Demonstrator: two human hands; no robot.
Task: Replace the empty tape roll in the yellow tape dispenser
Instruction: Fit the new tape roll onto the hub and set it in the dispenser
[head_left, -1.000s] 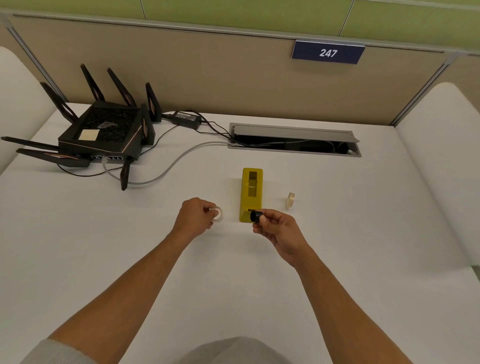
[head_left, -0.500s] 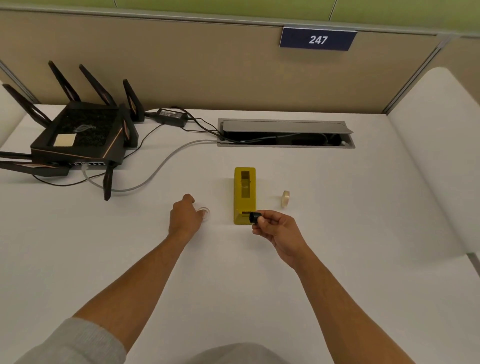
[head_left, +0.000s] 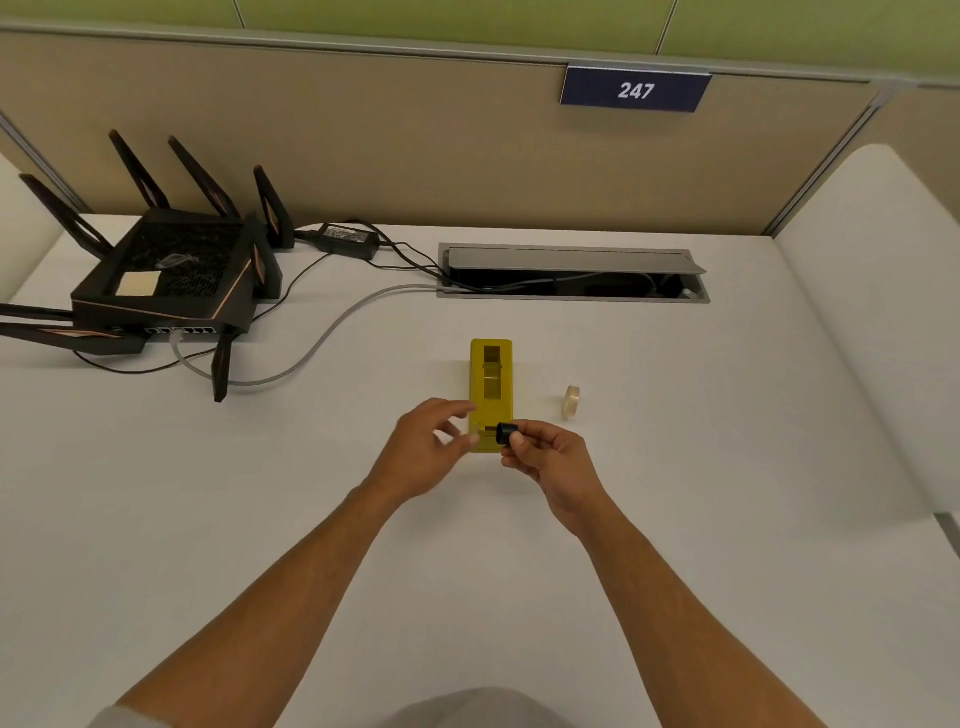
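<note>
The yellow tape dispenser (head_left: 491, 384) lies lengthwise on the white desk (head_left: 208, 493), and its roll slot holds nothing. My right hand (head_left: 553, 462) pinches a small black spindle core (head_left: 505, 434) just over the dispenser's near end. My left hand (head_left: 423, 449) hovers right beside the dispenser's left side, fingers loosely apart and blurred, with nothing clearly in them. A clear tape roll (head_left: 571, 401) stands on edge to the right of the dispenser. The pale empty ring seen earlier is out of sight now, possibly under my left hand.
A black router (head_left: 166, 280) with several antennas sits at the back left, with its cables and a grey cable (head_left: 332, 332) running to an open cable tray (head_left: 571, 275) in the desk. A partition with a "247" sign (head_left: 635, 91) rises behind.
My left hand lowered the pale ring to the desk, then moved right towards the dispenser and my right hand. My right hand kept the black core almost still.
</note>
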